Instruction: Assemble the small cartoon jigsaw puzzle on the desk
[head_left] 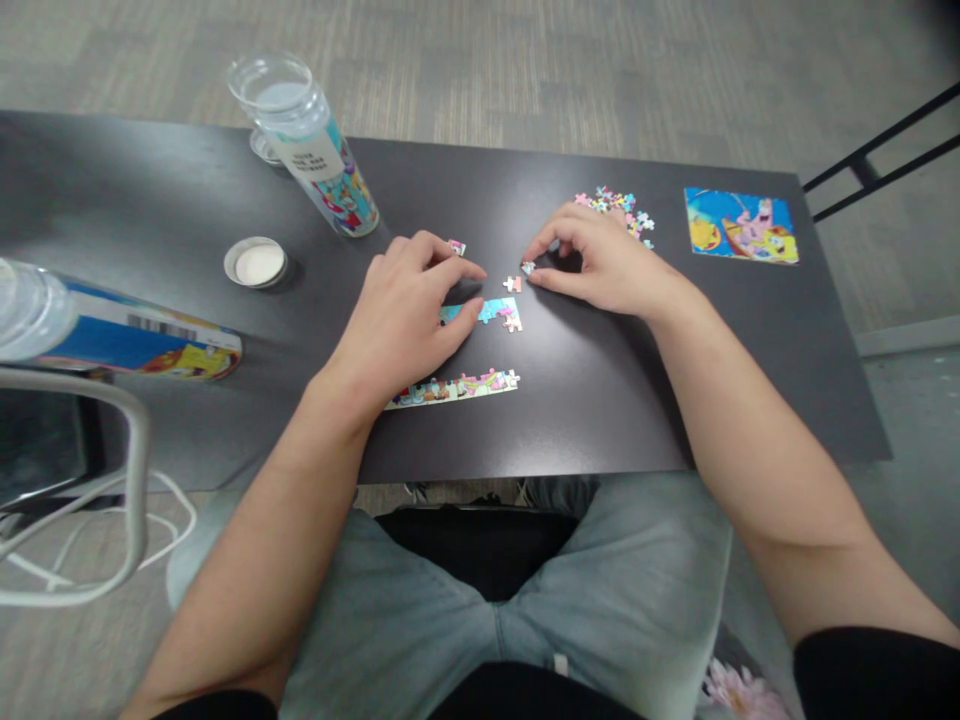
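Observation:
Between the thumb and fingertips of my right hand [592, 258] is a small puzzle piece [528, 268], pinched just above the table. A loose pinkish puzzle piece [512, 284] lies beside it. My left hand [412, 300] rests with fingers apart over a joined light-blue puzzle strip [491, 312], covering its left part. Closer to me runs a longer joined puzzle strip [465, 388], its left end hidden by my left wrist. Another pink piece [457, 246] shows behind my left fingers. A pile of loose puzzle pieces [619, 208] spreads beyond my right hand, which partly hides it.
A picture card [742, 226] lies at the dark table's [600, 420] right end. On the left stand a clear-topped tube [315, 150] and a second tube [135, 325], with a round lid [256, 262] between them. A white frame [135, 470] and cable are at lower left.

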